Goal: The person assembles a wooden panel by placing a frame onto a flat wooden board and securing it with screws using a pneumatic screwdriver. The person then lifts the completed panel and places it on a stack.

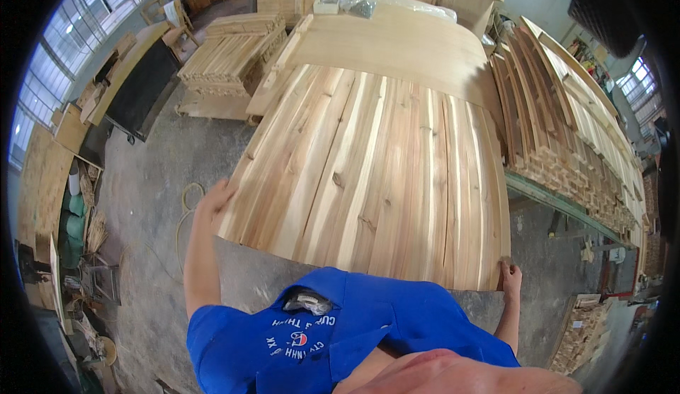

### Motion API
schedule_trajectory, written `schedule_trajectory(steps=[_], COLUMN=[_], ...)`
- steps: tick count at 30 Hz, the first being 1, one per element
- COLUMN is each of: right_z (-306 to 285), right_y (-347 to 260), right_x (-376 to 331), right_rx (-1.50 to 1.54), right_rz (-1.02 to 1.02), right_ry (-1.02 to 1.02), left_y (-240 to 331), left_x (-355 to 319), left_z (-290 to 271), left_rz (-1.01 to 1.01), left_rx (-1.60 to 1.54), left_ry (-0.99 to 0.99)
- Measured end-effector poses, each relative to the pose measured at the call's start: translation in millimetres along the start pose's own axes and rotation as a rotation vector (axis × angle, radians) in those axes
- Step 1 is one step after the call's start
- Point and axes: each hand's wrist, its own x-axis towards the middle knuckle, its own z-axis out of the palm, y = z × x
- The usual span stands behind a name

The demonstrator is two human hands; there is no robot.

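The wooden panel (375, 174) lies in front of the person, broad and flat, made of many long strips in light and dark brown, with knots and pale streaks. The 2 hands are well apart, each clamped on the panel's rim. The left hand (219, 195) grips the panel's left edge, close to its near left corner. The right hand (510, 278) has its fingers curled at the panel's near right corner; the fingers under the wood are hidden.

At the panel's far end is a smooth, pale board (425, 43), and past the panel on that board sit a clear plastic bag (359, 2) and a small white box (326, 3). Left of the panel's far end stands a stack of slats (230, 50). Right of the panel, long planks (531, 103) are piled up, with a green rail (559, 201) below them. On the floor (152, 188) left of the panel lies a yellowish hose (178, 241). The person's blue shirt (418, 316) shows just on the near side of the panel.
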Motion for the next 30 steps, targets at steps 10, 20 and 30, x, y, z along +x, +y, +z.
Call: schedule_trajectory(steps=[10, 20, 30], right_z=[76, 139, 211], right_y=[-114, -212, -168], right_x=[147, 250, 271], right_rx=[-0.090, -0.264, 0.721], right_rz=[-0.178, -0.198, -0.175], right_ry=[0.038, -0.148, 0.432], left_y=[56, 135, 128], left_x=[152, 244, 229], left_z=[-20, 12, 32], left_rz=[0.080, 0.103, 0.356], left_rx=[-0.276, 0.486, 0.926], left_ry=[0.093, 0.234, 0.244])
